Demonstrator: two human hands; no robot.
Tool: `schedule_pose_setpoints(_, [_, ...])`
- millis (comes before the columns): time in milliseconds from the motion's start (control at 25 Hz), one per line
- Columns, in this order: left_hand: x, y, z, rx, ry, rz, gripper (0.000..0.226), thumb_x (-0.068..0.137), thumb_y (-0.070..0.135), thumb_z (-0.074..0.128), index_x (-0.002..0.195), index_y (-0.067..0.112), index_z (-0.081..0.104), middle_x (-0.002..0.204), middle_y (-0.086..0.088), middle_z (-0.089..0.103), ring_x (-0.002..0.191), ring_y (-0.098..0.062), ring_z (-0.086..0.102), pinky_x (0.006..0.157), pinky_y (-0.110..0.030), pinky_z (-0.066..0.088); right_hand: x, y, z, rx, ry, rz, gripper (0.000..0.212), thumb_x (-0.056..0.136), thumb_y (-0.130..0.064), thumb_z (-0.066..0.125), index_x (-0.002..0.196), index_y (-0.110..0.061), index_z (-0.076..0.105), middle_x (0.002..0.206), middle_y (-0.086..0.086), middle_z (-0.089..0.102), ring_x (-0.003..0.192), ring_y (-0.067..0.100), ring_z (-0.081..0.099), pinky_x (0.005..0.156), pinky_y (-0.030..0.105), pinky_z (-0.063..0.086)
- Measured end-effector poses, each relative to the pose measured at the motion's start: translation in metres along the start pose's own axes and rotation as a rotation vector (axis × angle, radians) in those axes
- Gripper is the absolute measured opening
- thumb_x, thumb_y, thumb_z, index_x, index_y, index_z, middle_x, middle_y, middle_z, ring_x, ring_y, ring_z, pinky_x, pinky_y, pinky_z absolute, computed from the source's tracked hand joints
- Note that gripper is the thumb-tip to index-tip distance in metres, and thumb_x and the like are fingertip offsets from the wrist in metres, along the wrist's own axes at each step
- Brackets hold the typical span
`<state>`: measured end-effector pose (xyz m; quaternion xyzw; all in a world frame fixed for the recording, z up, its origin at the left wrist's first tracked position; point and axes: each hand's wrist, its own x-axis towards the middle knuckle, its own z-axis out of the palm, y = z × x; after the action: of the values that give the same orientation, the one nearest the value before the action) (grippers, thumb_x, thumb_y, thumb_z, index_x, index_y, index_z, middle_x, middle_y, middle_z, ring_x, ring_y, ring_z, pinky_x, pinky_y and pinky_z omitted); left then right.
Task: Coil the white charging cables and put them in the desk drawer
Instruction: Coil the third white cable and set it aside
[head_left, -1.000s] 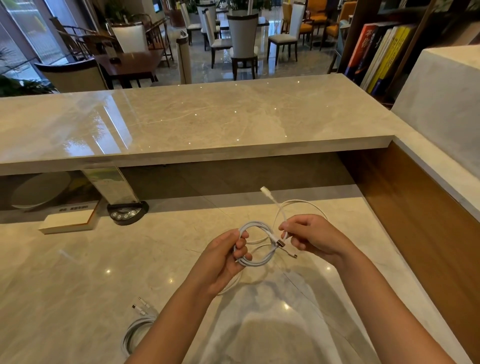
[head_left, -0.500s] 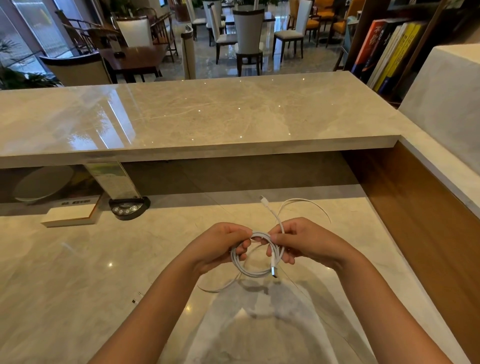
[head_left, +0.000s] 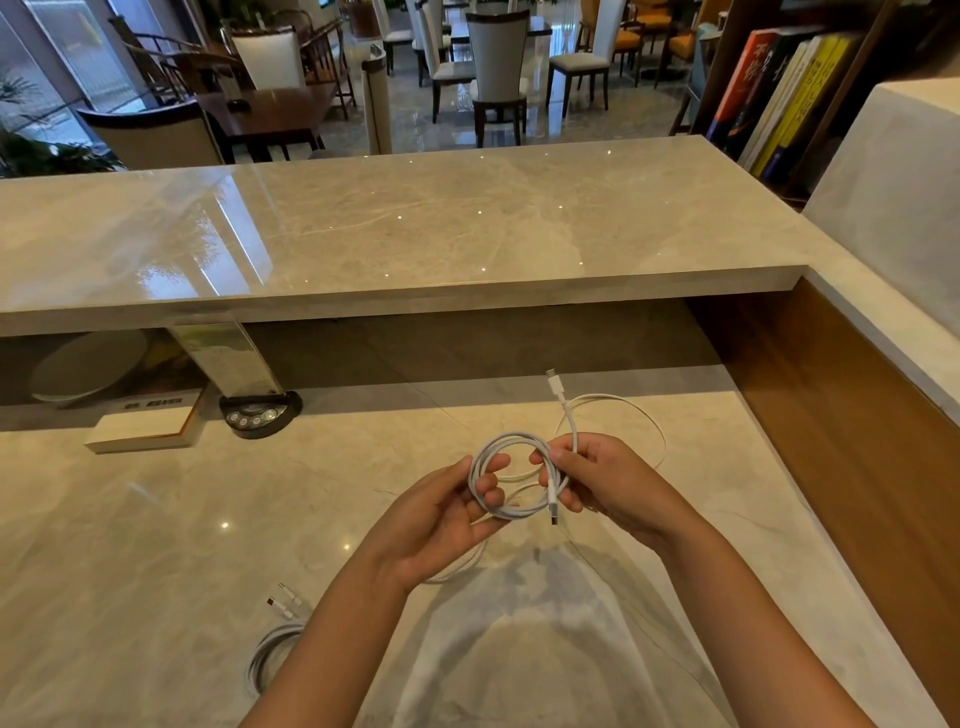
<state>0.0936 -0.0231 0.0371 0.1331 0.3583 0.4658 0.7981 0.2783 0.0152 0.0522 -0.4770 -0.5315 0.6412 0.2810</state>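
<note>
A white charging cable (head_left: 511, 441) is wound into a small loop above the marble desk (head_left: 156, 519). My left hand (head_left: 441, 514) grips the loop's left side with fingers through it. My right hand (head_left: 602, 483) pinches the right side. One plug hangs below my right fingers; the other end sticks up with a loose length arcing to the right. A second white cable (head_left: 272, 644) lies coiled on the desk at the lower left, partly hidden by my left forearm. No drawer is visible.
A raised marble counter (head_left: 415, 234) runs across the far side, and a wood-panelled wall (head_left: 831, 441) closes the right. Under the counter at left stand an acrylic sign holder (head_left: 228, 358), a dark button device (head_left: 257, 415), a white box (head_left: 143, 428) and a pale dish (head_left: 85, 364).
The loop has been turned between my hands and has grown tighter. The free end now stands higher, and the view has tilted down, showing the second cable again.
</note>
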Motion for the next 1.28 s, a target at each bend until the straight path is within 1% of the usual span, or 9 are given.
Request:
schedule_pose_setpoints(200, [0.011, -0.006, -0.002, -0.135, 0.11, 0.179, 0.026, 0.096, 0.017, 0.037, 0.079, 0.008, 0.054, 0.052, 0.002, 0.042, 0.046, -0.008, 0.041, 0.068, -0.024, 0.045, 0.0, -0.003, 0.003, 0.216, 0.105, -0.003, 0.018, 0.094, -0.005, 0.046, 0.101, -0.002, 0.062, 0.085, 0.012, 0.068, 0.053, 0.011, 0.061, 0.05, 0.018, 0.052])
schedule_pose_setpoints(320, [0.013, -0.005, -0.002, -0.089, 0.139, 0.213, 0.03, 0.099, 0.019, 0.034, 0.078, 0.009, 0.053, 0.052, 0.003, 0.04, 0.045, -0.007, 0.039, 0.07, -0.026, 0.044, 0.003, -0.001, 0.009, 0.25, 0.365, -0.063, 0.017, 0.09, -0.002, 0.053, 0.105, -0.005, 0.061, 0.074, 0.009, 0.068, 0.046, 0.01, 0.06, 0.046, 0.018, 0.052])
schedule_pose_setpoints(400, [0.012, -0.005, 0.002, -0.021, 0.131, 0.213, 0.031, 0.099, 0.019, 0.033, 0.078, 0.009, 0.053, 0.052, 0.003, 0.039, 0.045, -0.008, 0.037, 0.071, -0.028, 0.04, 0.006, 0.001, 0.007, 0.046, 0.423, -0.074, 0.022, 0.09, -0.002, 0.051, 0.109, -0.007, 0.062, 0.07, 0.006, 0.066, 0.04, 0.01, 0.056, 0.042, 0.019, 0.049])
schedule_pose_setpoints(520, [0.007, -0.003, 0.006, 0.147, 0.089, 0.183, 0.032, 0.1, 0.019, 0.032, 0.077, 0.009, 0.051, 0.055, 0.002, 0.037, 0.048, -0.008, 0.035, 0.069, -0.028, 0.043, 0.01, -0.006, -0.004, -0.491, 0.147, 0.039, 0.023, 0.089, -0.003, 0.053, 0.1, -0.013, 0.069, 0.058, 0.003, 0.065, 0.037, 0.01, 0.052, 0.043, 0.021, 0.044])
schedule_pose_setpoints(680, [0.002, 0.001, 0.01, 0.241, 0.067, 0.13, 0.03, 0.099, 0.018, 0.032, 0.077, 0.01, 0.051, 0.059, 0.0, 0.035, 0.053, -0.01, 0.032, 0.06, -0.023, 0.046, 0.011, -0.02, -0.015, -0.468, -0.11, 0.032, 0.026, 0.088, 0.003, 0.052, 0.091, -0.013, 0.073, 0.05, -0.003, 0.063, 0.044, 0.007, 0.054, 0.048, 0.018, 0.047])
schedule_pose_setpoints(880, [0.003, 0.001, 0.009, 0.259, 0.127, 0.126, 0.031, 0.1, 0.019, 0.033, 0.076, 0.01, 0.051, 0.06, 0.0, 0.036, 0.053, -0.01, 0.033, 0.063, -0.025, 0.05, 0.011, -0.015, -0.009, -0.369, -0.144, 0.016, 0.03, 0.09, 0.003, 0.049, 0.092, -0.014, 0.073, 0.069, 0.006, 0.068, 0.056, 0.009, 0.059, 0.057, 0.019, 0.051])
schedule_pose_setpoints(1040, [0.003, 0.003, 0.01, 0.335, 0.181, 0.117, 0.03, 0.099, 0.018, 0.035, 0.077, 0.011, 0.053, 0.06, 0.0, 0.035, 0.054, -0.011, 0.033, 0.067, -0.027, 0.054, 0.01, -0.011, -0.005, -0.314, -0.038, -0.045, 0.039, 0.089, -0.008, 0.051, 0.124, -0.026, 0.051, 0.082, 0.005, 0.065, 0.064, 0.01, 0.058, 0.061, 0.023, 0.05])
schedule_pose_setpoints(1120, [0.004, 0.002, 0.013, 0.371, 0.206, 0.095, 0.03, 0.1, 0.019, 0.035, 0.078, 0.01, 0.054, 0.059, 0.0, 0.038, 0.052, -0.01, 0.035, 0.068, -0.028, 0.055, 0.008, -0.01, 0.003, -0.51, 0.005, -0.137, 0.049, 0.084, -0.018, 0.065, 0.125, -0.033, 0.044, 0.083, -0.001, 0.061, 0.064, 0.008, 0.057, 0.061, 0.021, 0.048])
schedule_pose_setpoints(1280, [0.005, -0.006, 0.015, 0.33, 0.206, 0.026, 0.032, 0.1, 0.019, 0.035, 0.076, 0.01, 0.054, 0.054, 0.002, 0.041, 0.045, -0.008, 0.04, 0.068, -0.031, 0.057, 0.012, -0.005, 0.009, -0.963, 0.142, -0.435, 0.017, 0.089, -0.029, 0.058, 0.103, -0.021, 0.063, 0.085, -0.001, 0.066, 0.067, 0.01, 0.052, 0.059, 0.024, 0.041])
